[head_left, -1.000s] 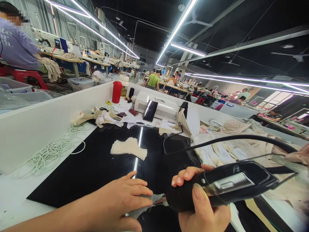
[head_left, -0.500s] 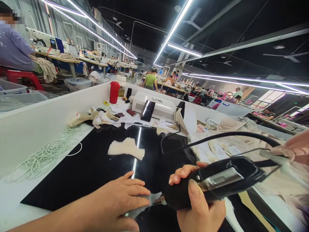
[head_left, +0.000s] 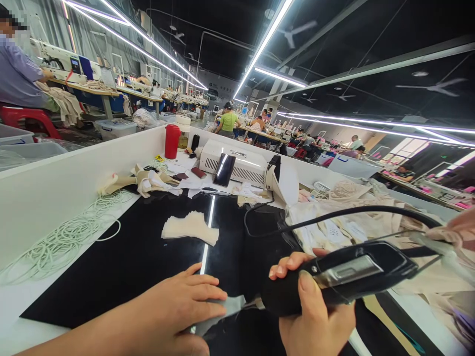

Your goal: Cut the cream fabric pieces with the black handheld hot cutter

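Note:
My left hand (head_left: pixel 185 309) lies flat with fingers spread, pressing a thin, translucent greyish piece (head_left: pixel 232 305) onto a shiny black mat (head_left: pixel 122 267). In my right hand (head_left: pixel 315 311) is a black corded hand tool (head_left: pixel 345 277), with a silvery plate on its side and a small metal tip. The tip points left and meets or lies very close to the right end of the thin piece; I cannot tell which. Ahead of my left hand, a small stack of cream fabric pieces (head_left: pixel 191 227) rests on the mat. My left thumb and palm partly cover the thin piece.
A black cord (head_left: pixel 345 211) arches behind the tool. Pale green cord (head_left: pixel 70 242) lies coiled at left. At the back stand a white machine (head_left: pixel 233 160), a phone (head_left: pixel 224 169) and a red cup (head_left: pixel 172 141). Beige fabric (head_left: pixel 419 277) heaps at right, beside a blurred pinkish shape (head_left: pixel 460 227).
The view has shifted a little, sliding the background left. My right hand and the tool sit slightly farther right, with a wider gap to my left hand, which stays flat on the thin piece.

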`<state>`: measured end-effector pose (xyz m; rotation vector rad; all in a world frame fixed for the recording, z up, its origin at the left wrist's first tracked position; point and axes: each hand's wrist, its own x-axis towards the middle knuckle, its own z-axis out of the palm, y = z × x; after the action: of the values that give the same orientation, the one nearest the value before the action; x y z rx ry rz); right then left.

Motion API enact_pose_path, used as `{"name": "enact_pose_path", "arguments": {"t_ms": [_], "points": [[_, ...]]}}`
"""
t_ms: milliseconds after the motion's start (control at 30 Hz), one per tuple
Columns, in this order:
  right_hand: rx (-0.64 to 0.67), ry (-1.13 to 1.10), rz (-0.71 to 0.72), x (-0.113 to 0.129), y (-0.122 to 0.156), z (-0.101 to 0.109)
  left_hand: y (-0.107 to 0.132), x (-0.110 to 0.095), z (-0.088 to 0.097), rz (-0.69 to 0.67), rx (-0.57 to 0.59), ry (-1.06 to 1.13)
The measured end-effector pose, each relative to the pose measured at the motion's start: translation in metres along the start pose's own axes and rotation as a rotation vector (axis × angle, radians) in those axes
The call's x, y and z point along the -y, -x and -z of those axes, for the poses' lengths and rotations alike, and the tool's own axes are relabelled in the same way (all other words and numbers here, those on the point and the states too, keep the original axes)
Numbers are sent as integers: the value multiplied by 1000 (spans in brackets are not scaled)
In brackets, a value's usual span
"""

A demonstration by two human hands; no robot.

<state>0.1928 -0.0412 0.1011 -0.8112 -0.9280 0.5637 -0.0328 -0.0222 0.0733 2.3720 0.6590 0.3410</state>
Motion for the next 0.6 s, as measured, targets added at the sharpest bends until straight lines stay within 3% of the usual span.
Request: {"name": "enact_pose_path", "arguments": {"t_ms": [133, 233, 400, 500, 600], "points": [[3, -9, -20, 0, -1, -1, 2, 5, -3, 49, -30, 4], [14, 13, -12, -1, -3, 0, 2, 14, -10, 120, -173, -30], [20, 277, 71, 0, -9, 10, -1, 22, -19, 217, -309, -66], [-121, 519, 104, 1, -13, 19, -1, 19, -18, 235, -317, -12], [-330, 444, 264, -5, -13, 33, -2, 20, -19, 232, -337, 55]]}}
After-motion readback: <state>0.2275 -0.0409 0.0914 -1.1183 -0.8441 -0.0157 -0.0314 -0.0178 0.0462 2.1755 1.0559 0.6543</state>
